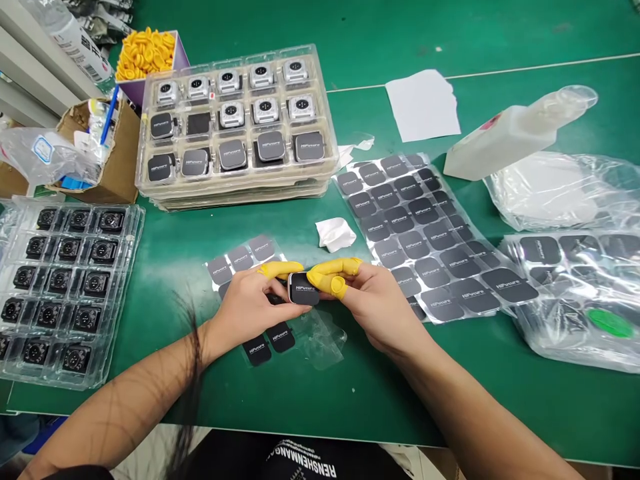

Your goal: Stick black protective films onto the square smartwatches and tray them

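Note:
Both my hands hold a small smartwatch body (303, 291) with a dark screen sticker above the green table (390, 27). My left hand (247, 308) grips its left side, a yellow finger cot on the forefinger. On the right, my right hand (370, 297) pinches it with yellow-cotted fingers. Under my hands lies a small clear sheet of dark stickers (240, 257), with two more stickers (270, 341) near my left wrist.
A stacked clear tray of watch bodies (235, 127) stands at the back. Another tray of black-backed units (60, 287) lies left. Large sticker sheets (425, 227) and plastic bags (575, 293) lie right, beside a white bottle (505, 137). A crumpled wipe (335, 233), white paper (423, 103), a finger-cot box (145, 52) also show.

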